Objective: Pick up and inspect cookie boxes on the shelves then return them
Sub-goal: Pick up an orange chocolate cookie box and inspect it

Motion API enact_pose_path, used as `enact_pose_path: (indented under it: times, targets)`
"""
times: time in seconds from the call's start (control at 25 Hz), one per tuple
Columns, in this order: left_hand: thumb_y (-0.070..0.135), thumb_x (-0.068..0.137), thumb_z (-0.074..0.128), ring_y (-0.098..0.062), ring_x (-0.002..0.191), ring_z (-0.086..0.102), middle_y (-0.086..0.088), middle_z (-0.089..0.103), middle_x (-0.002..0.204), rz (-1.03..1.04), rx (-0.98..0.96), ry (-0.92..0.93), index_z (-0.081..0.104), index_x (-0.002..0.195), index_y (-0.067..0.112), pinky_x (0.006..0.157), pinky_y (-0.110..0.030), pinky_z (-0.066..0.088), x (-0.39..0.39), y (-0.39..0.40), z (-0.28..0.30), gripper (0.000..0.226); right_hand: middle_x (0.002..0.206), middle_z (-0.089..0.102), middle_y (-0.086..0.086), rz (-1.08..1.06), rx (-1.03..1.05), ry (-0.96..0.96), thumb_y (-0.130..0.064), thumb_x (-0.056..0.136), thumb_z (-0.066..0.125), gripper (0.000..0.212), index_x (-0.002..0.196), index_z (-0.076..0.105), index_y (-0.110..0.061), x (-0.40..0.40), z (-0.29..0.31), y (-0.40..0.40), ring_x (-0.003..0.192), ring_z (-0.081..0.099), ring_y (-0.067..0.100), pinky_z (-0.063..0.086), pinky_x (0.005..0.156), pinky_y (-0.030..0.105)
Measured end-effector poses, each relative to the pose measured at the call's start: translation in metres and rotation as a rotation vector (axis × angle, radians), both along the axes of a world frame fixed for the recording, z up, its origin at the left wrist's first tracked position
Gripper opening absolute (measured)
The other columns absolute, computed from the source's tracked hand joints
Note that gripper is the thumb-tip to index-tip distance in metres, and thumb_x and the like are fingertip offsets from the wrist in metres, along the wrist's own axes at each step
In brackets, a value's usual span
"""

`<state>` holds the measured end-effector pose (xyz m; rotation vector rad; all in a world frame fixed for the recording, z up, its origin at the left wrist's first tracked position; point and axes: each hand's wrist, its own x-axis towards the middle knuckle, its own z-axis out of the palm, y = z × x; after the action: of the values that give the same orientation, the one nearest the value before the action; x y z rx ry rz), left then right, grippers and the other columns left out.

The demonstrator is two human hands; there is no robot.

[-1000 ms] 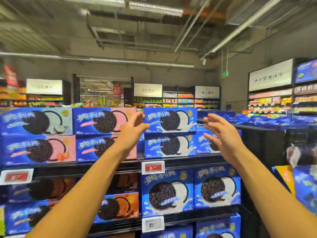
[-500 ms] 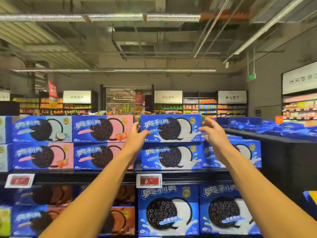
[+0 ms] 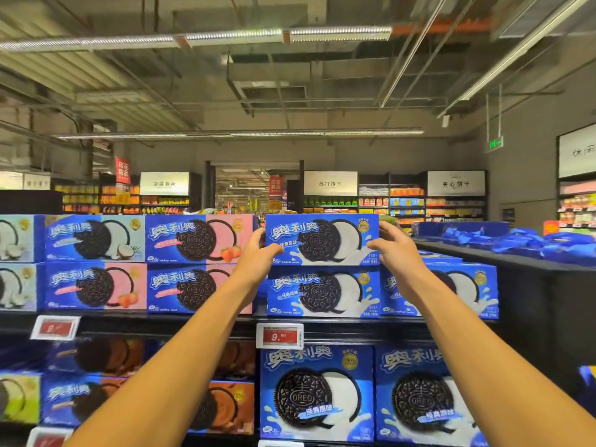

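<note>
A blue cookie box (image 3: 322, 238) with a black cookie and white cream on its front lies on top of an identical box (image 3: 323, 292) on the upper shelf. My left hand (image 3: 258, 253) grips its left end, thumb over the front face. My right hand (image 3: 392, 246) grips its right end, thumb on the front and fingers behind the edge. The box sits level on the stack, held between both hands.
Pink strawberry boxes (image 3: 198, 238) and coconut boxes (image 3: 93, 238) stand stacked to the left. More blue boxes (image 3: 317, 391) fill the shelf below, under a red price tag (image 3: 280, 336). A dark bin of blue packets (image 3: 516, 245) stands at the right.
Both hands have moved from open in front of the shelf onto the ends of the top blue box and closed on it. The view has tilted upward.
</note>
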<state>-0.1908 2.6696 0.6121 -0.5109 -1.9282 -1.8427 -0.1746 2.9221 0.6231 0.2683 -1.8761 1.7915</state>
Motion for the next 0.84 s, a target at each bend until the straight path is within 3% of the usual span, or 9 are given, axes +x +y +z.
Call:
enact_pose_path:
  times: [0.12, 0.24, 0.36, 0.52, 0.68, 0.76, 0.84]
  targets:
    - [-0.005, 0.093, 0.051, 0.011, 0.077, 0.066, 0.008, 0.063, 0.111, -0.001, -0.014, 0.023, 0.049, 0.129, 0.018, 0.057, -0.008, 0.049, -0.001, -0.003, -0.005, 0.043, 0.078, 0.075, -0.021, 0.022, 0.015, 0.003, -0.001, 0.097, 0.051, 0.039, 0.094, 0.064, -0.037, -0.001, 0.001, 0.0, 0.068, 0.072, 0.002, 0.053, 0.048, 0.019]
    - [-0.004, 0.093, 0.052, 0.015, 0.074, 0.064, 0.009, 0.063, 0.109, -0.018, -0.03, 0.039, 0.049, 0.124, 0.02, 0.056, -0.005, 0.047, -0.003, -0.002, -0.005, 0.039, 0.093, 0.074, -0.012, -0.005, 0.033, -0.003, -0.003, 0.097, 0.052, 0.034, 0.095, 0.065, -0.034, -0.004, 0.007, -0.002, 0.07, 0.071, 0.004, 0.048, 0.046, 0.014]
    - [0.001, 0.094, 0.053, 0.006, 0.081, 0.066, 0.011, 0.062, 0.106, -0.036, -0.051, 0.033, 0.05, 0.119, 0.022, 0.055, -0.005, 0.046, -0.005, 0.001, 0.003, 0.032, 0.097, 0.07, -0.012, -0.024, 0.028, 0.002, -0.004, 0.096, 0.053, 0.031, 0.094, 0.062, -0.033, -0.008, 0.01, -0.001, 0.074, 0.065, 0.002, 0.043, 0.043, 0.01]
    - [0.008, 0.095, 0.054, 0.0, 0.084, 0.066, 0.006, 0.065, 0.109, -0.047, -0.056, 0.026, 0.051, 0.12, 0.022, 0.066, -0.019, 0.049, -0.008, 0.007, 0.014, 0.029, 0.083, 0.071, -0.025, -0.029, 0.081, 0.026, -0.005, 0.096, 0.054, 0.031, 0.097, 0.063, -0.035, -0.006, 0.011, 0.008, 0.065, 0.064, -0.012, 0.043, 0.045, 0.006]
    - [0.01, 0.093, 0.057, -0.01, 0.088, 0.063, 0.003, 0.063, 0.111, -0.065, -0.101, 0.086, 0.051, 0.122, 0.014, 0.079, -0.028, 0.052, -0.008, 0.04, 0.036, 0.031, 0.093, 0.07, -0.016, -0.103, 0.083, 0.087, -0.004, 0.094, 0.055, 0.03, 0.097, 0.066, -0.032, 0.006, 0.027, 0.041, 0.058, 0.061, -0.01, 0.042, 0.051, 0.01]
    - [0.014, 0.094, 0.057, -0.01, 0.091, 0.057, -0.002, 0.058, 0.12, -0.089, -0.152, 0.073, 0.045, 0.133, 0.008, 0.077, -0.028, 0.048, -0.007, 0.066, 0.043, 0.041, 0.097, 0.07, -0.014, -0.153, 0.079, 0.089, -0.006, 0.093, 0.055, 0.028, 0.096, 0.067, -0.031, 0.011, 0.033, 0.064, 0.072, 0.062, -0.006, 0.043, 0.063, 0.02]
    - [0.016, 0.095, 0.056, -0.013, 0.1, 0.057, -0.006, 0.056, 0.129, -0.123, -0.169, 0.042, 0.043, 0.137, 0.007, 0.079, -0.027, 0.047, -0.009, 0.087, 0.043, 0.046, 0.105, 0.07, -0.008, -0.178, 0.063, 0.058, -0.007, 0.093, 0.055, 0.026, 0.099, 0.067, -0.029, 0.013, 0.032, 0.085, 0.094, 0.064, 0.009, 0.045, 0.077, 0.029]
